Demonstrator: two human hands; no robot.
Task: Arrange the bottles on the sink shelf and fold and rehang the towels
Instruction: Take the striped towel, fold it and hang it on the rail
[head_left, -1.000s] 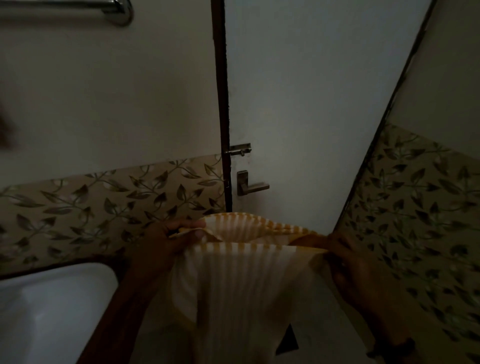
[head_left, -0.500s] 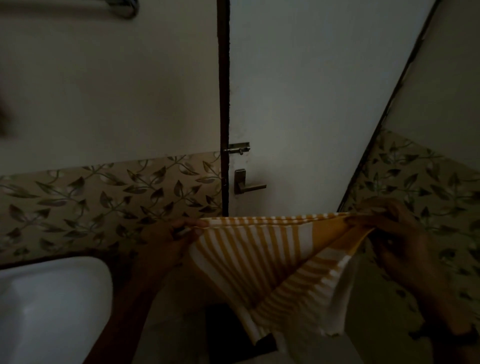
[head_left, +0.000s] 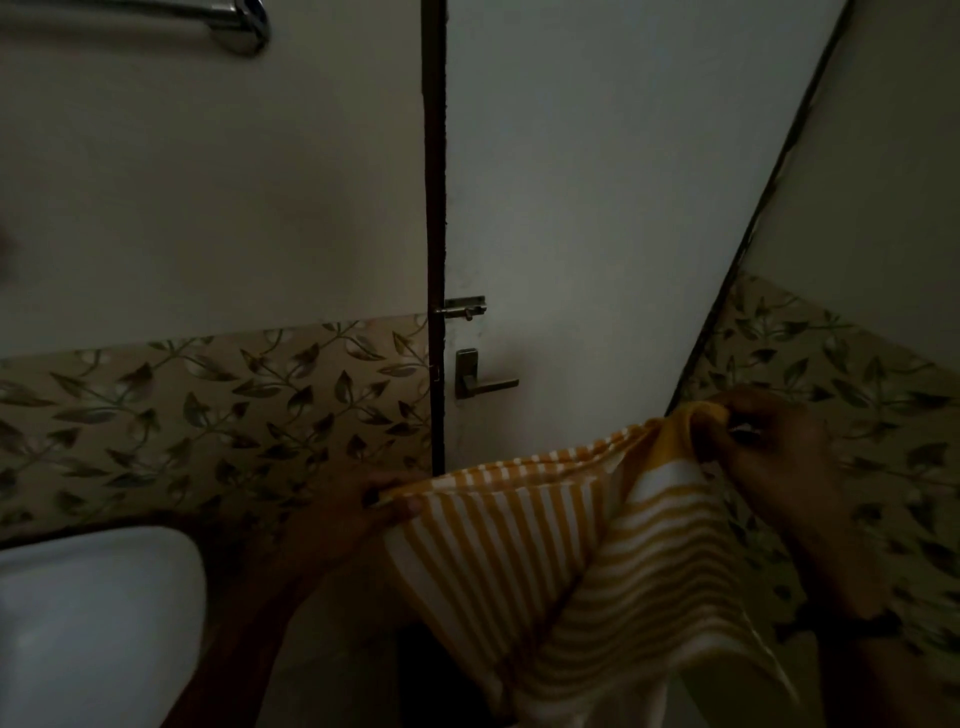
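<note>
A yellow-and-white striped towel (head_left: 561, 551) hangs stretched between my two hands in front of the door. My left hand (head_left: 337, 514) pinches its left top corner, low and near the door frame. My right hand (head_left: 769, 457) grips the right top corner, held higher against the leaf-patterned wall. The cloth sags and twists between them, its lower part dropping out of view. A chrome towel bar (head_left: 228, 15) is fixed to the wall at the top left, bare where it shows. No bottles are in view.
A white sink (head_left: 93, 613) fills the bottom left corner. The white door (head_left: 597, 208) carries a latch bolt (head_left: 462, 309) and a lever handle (head_left: 480, 376). Leaf-patterned tiles (head_left: 208, 415) line both walls. The room is dim.
My right hand has pulled its corner up and to the right, spreading the towel wider and tilting its top edge. My left hand stayed roughly in place.
</note>
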